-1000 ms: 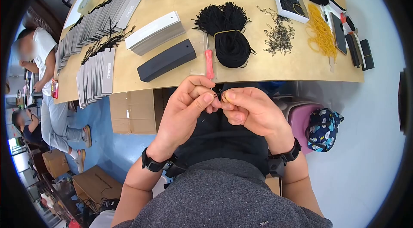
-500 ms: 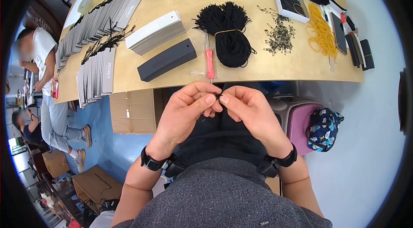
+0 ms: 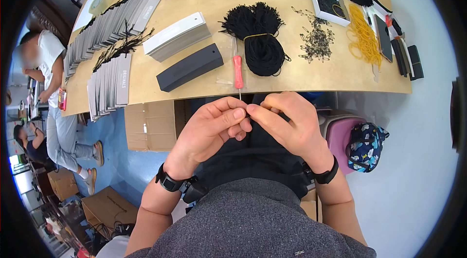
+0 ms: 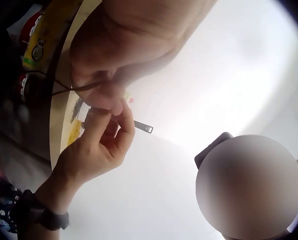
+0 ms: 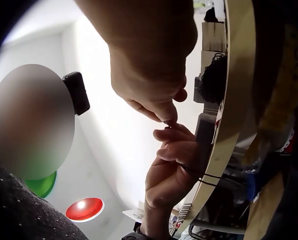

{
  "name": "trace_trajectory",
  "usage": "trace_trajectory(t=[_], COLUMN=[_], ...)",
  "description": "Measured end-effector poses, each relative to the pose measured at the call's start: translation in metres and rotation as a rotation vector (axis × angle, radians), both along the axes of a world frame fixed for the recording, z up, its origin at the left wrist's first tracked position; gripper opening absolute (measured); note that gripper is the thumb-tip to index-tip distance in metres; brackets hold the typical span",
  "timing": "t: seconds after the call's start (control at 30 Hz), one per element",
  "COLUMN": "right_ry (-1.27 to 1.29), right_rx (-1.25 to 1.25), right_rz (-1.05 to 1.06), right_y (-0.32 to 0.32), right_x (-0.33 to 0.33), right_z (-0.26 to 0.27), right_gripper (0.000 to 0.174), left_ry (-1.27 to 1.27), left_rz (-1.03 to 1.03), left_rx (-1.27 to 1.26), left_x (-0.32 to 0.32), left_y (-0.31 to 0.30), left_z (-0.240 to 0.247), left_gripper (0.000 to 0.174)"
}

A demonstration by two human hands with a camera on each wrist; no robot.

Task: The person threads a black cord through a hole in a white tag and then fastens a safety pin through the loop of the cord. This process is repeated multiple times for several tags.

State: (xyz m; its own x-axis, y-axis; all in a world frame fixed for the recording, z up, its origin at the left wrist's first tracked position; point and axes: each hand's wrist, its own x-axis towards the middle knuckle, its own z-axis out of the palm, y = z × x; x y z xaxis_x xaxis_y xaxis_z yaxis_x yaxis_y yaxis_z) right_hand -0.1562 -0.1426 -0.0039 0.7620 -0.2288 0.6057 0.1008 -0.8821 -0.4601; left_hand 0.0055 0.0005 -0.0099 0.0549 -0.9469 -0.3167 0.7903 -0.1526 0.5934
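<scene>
My left hand (image 3: 211, 124) is in front of the table edge, thumb and index finger pinching a thin black cord (image 5: 201, 175) whose strands trail from the palm in the right wrist view. Against its fingertips, my right hand (image 3: 292, 119) pinches the cord's end with thumb and index finger. Only a small dark bit shows there; the fingers hide the rest. Just beyond the hands lies a pink-handled tool (image 3: 238, 72) with a thin metal shaft, pointing over the edge. A banded bundle of black cords (image 3: 262, 53) sits behind it.
Black safety pins (image 3: 316, 39) are piled at the right, near a white box (image 3: 334, 18) and yellow rubber bands (image 3: 362, 39). Grey tags with black strings (image 3: 109, 80) fan out at the left, beside white (image 3: 177, 36) and dark tag stacks (image 3: 189, 67). Another person (image 3: 51, 73) is at far left.
A dark loop seen between the fingertips is now covered. The right hand has turned, its knuckles rising toward the table, while the left hand stays nearly in place.
</scene>
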Motion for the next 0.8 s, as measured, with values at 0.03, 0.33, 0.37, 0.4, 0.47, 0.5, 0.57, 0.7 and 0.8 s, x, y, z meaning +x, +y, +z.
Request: trace_trajectory(t=[0.03, 0.33, 0.37, 0.4, 0.47, 0.5, 0.57, 0.7, 0.8], right_ry=[-0.019, -0.124, -0.123, -0.123, -0.126, -0.126, -0.143, -0.126, -0.084], right_rx=[-0.045, -0.054, -0.077, -0.077, -0.107, -0.106, -0.076, -0.083, -0.059], right_rz=[0.013, 0.015, 0.040, 0.040, 0.057, 0.058, 0.062, 0.039, -0.016], right_y=[-0.001, 0.000, -0.001, -0.002, -0.003, -0.002, -0.001, -0.003, -0.007], right_x=[0.000, 0.006, 0.006, 0.005, 0.004, 0.004, 0.006, 0.005, 0.001], right_z=[-0.002, -0.004, -0.005, -0.006, -0.007, -0.007, -0.005, -0.002, 0.002], right_gripper=[0.026, 0.032, 0.031, 0.031, 0.031, 0.031, 0.029, 0.028, 0.028], left_ry=[0.022, 0.181, 0.188, 0.188, 0.171, 0.171, 0.104, -0.243, -0.533], left_rz=[-0.005, -0.036, -0.037, -0.038, -0.061, -0.061, -0.068, 0.035, 0.024], left_rx=[0.006, 0.021, 0.018, 0.018, 0.023, 0.024, 0.025, 0.020, 0.098], left_x=[0.000, 0.002, 0.002, 0.003, 0.004, 0.003, 0.002, -0.003, -0.004], left_y=[0.000, 0.001, 0.001, 0.001, 0.001, 0.002, 0.001, -0.002, 0.005], left_z=[0.000, 0.000, 0.000, 0.000, 0.001, 0.000, -0.002, 0.004, 0.002], left_gripper=[0.018, 0.019, 0.019, 0.019, 0.020, 0.020, 0.021, 0.026, 0.022])
